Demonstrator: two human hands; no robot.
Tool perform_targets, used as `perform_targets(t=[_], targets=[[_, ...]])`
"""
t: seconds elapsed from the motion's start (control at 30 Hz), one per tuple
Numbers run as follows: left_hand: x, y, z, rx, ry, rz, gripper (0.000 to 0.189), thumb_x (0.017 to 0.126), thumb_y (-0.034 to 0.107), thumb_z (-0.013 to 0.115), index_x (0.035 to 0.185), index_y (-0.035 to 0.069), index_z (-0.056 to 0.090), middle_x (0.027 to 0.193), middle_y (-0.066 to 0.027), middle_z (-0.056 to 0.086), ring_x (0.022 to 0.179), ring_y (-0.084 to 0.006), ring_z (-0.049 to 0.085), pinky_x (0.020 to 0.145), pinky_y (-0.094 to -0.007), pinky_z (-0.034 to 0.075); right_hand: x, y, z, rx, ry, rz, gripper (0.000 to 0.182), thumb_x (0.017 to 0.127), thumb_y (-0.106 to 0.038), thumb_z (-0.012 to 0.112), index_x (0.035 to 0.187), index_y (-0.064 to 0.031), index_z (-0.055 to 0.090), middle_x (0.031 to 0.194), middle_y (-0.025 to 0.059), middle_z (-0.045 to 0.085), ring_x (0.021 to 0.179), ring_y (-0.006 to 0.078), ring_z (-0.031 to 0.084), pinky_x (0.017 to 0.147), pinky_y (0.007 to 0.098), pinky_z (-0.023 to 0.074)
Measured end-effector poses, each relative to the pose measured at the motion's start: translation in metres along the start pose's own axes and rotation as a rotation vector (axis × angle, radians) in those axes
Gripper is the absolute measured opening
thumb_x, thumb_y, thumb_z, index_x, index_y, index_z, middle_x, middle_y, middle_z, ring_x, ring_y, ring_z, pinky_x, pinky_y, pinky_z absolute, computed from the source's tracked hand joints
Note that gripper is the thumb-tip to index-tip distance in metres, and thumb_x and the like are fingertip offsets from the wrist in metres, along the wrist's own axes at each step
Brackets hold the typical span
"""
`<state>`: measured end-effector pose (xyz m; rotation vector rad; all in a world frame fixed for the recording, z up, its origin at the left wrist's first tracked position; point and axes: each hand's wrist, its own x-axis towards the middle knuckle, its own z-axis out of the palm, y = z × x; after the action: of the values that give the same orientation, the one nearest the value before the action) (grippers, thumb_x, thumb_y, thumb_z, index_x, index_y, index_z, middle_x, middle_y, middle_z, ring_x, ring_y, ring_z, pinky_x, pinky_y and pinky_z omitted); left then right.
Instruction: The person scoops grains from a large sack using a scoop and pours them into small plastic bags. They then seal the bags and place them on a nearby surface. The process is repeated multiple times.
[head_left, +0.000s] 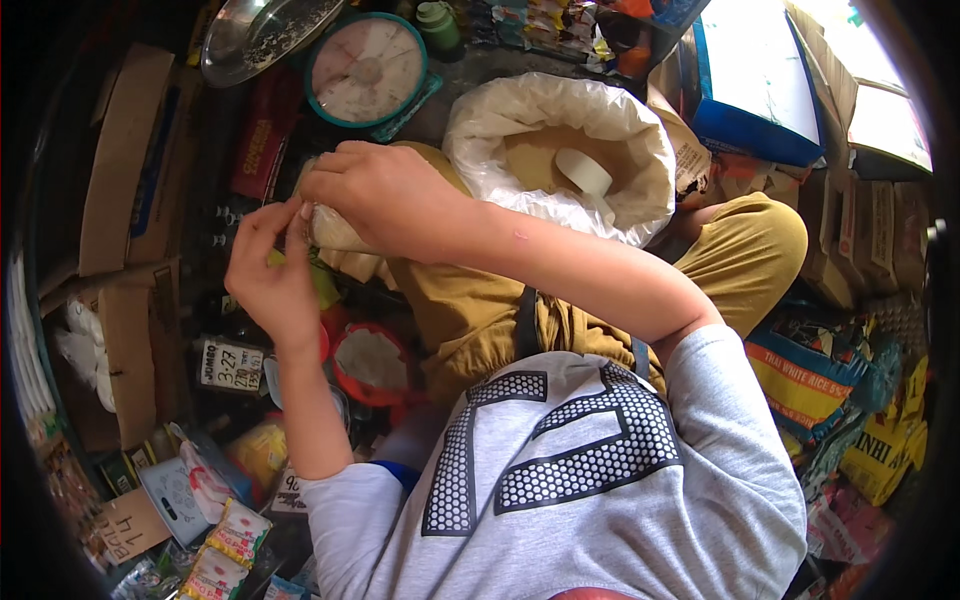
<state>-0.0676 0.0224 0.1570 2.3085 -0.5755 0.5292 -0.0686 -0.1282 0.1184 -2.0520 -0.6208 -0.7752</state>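
Observation:
A small clear plastic bag of tan granules (337, 229), probably brown sugar, is tilted between my hands above my left thigh. My right hand (394, 196) wraps over its top and side. At the bag's left end, my left hand (271, 259) pinches with thumb and forefinger, close to my right fingertips. The bag's far side is hidden under my right hand. A large white plastic sack (480, 127) stands open in front of me, its rim rolled outward. Tan granules (525, 154) fill its inside, and a white scoop (583, 172) rests on them.
A round teal-rimmed scale (367, 69) stands beyond my hands, beside a metal tray (266, 37). Cardboard boxes (124, 165) line the left. A red-rimmed container (371, 360) sits below my left hand. Packets (225, 555) and a rice sack (799, 375) lie at the sides.

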Motion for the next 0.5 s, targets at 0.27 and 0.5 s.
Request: perform_targets(t=[0.27,0.5], targets=[[-0.001,-0.029,-0.006,-0.941,-0.374,-0.530,0.010,0.087,0.006,0.059,0.093,-0.001,0.063,0.091,-0.0005,0.055,0.087,-0.0091,0.053,0.081,-0.0221,0.041,0.000,0.000,-0.011,0.468,0.046,0.227,0.011,0.074,-0.009,0.062,0.082,-0.0021,0.057,0.111,0.0091,0.049,0.071,0.0267,0.060,0.060,0.0352,0.0493],[-0.006,-0.028,0.000,-0.624,-0.278,-0.377,0.010,0.090,0.010,0.055,0.092,0.001,0.060,0.094,-0.0003,0.056,0.091,-0.0071,0.051,0.082,-0.0220,0.039,-0.003,-0.005,-0.005,0.200,0.058,0.090,0.008,0.070,-0.005,0.060,0.074,-0.0018,0.054,0.106,0.0114,0.052,0.070,0.0226,0.059,0.059,0.0325,0.0481]])
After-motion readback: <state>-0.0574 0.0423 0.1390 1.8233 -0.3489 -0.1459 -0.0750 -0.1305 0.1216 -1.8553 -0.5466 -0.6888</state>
